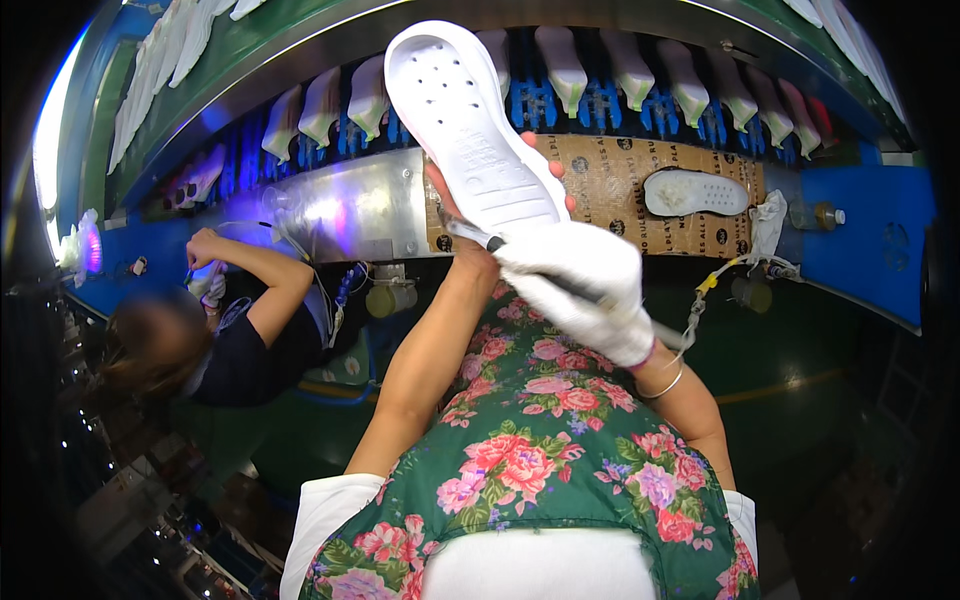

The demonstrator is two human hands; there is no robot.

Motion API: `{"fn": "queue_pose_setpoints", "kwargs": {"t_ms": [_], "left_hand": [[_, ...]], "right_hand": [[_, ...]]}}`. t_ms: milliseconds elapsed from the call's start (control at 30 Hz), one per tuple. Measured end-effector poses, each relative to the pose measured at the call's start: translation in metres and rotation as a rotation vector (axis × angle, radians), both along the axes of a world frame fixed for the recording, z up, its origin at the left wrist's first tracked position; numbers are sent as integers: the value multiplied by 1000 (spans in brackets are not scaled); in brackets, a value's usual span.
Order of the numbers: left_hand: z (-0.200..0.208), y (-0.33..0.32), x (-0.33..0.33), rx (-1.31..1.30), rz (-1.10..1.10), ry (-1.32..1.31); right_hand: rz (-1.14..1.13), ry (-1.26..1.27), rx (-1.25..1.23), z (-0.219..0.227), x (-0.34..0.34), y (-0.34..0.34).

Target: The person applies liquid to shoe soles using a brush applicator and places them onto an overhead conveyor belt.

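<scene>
A white shoe sole (pixel 470 130), with small holes toward its far end and ridges toward the near one, is tilted up in front of me. My bare left hand (pixel 441 192) grips it from underneath, its fingertips showing along both edges. My right hand (pixel 580 285), in a white glove, is closed around a slim hand tool (pixel 494 243) with a dark part and a thin tip. That tip is by the sole's near end, above my left wrist; whether it touches the sole I cannot tell. Motion blurs the glove and hides the tool's exact kind.
Brown cardboard (pixel 600 170) covers part of the bench, carrying another pale sole (pixel 697 193). Beyond it, several white soles (pixel 560 65) stand on a rack of blue holders (pixel 600 105). A bottle (pixel 825 216) lies at the right. At left, another person (pixel 250 300) works with raised hands.
</scene>
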State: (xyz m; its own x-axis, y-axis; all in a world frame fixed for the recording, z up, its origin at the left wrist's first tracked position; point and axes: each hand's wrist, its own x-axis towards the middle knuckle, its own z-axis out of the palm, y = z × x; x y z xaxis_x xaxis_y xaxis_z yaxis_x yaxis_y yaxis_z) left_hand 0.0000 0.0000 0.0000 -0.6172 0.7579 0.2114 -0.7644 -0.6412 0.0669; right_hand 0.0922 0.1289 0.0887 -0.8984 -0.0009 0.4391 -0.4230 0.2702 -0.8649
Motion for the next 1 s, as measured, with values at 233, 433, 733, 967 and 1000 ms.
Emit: {"fn": "queue_pose_setpoints", "kwargs": {"t_ms": [233,433,733,967,1000], "left_hand": [[8,3,-3,-42,82,-89],[-1,-10,-12,-145,-65,130],[8,-14,-27,-118,-111,94],[15,-8,-39,6,-202,247],[16,-10,-40,-42,-238,258]], "right_hand": [[44,82,133,-5,10,-1],[23,5,31,-2,5,13],[100,-37,74,-8,11,17],[233,-235,-237,-2,22,11],[156,-211,-145,2,19,14]]}}
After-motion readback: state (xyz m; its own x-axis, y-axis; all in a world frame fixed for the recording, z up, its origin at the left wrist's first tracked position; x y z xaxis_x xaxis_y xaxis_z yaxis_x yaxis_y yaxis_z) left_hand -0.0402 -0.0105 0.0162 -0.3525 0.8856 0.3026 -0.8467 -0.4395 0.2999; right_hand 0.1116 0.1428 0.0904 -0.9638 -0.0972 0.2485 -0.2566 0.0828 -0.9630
